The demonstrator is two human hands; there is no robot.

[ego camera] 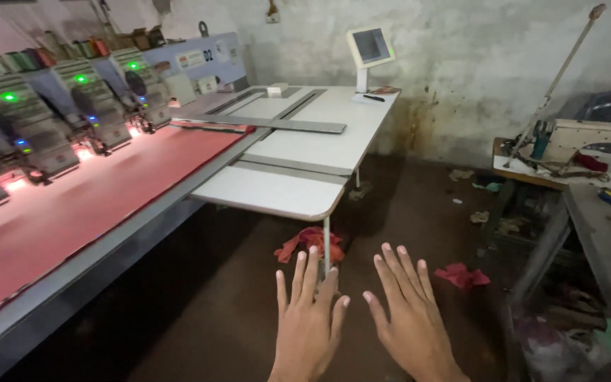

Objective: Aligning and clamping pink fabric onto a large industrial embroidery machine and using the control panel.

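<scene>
We held our left hand (308, 322) and right hand (409, 316) flat, fingers spread, gripping nothing; a crumpled red rag (310, 244) lay nearest, on the dark floor (199, 311).

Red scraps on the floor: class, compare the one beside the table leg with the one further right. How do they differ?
The red scrap by the table leg is larger and bunched in a heap; the red scrap further right is smaller and lies flatter. The first sits just beyond the left hand, partly behind the thin table leg; the second lies in the open, right of the right hand. Both are crumpled red cloth on the dark floor.
</scene>
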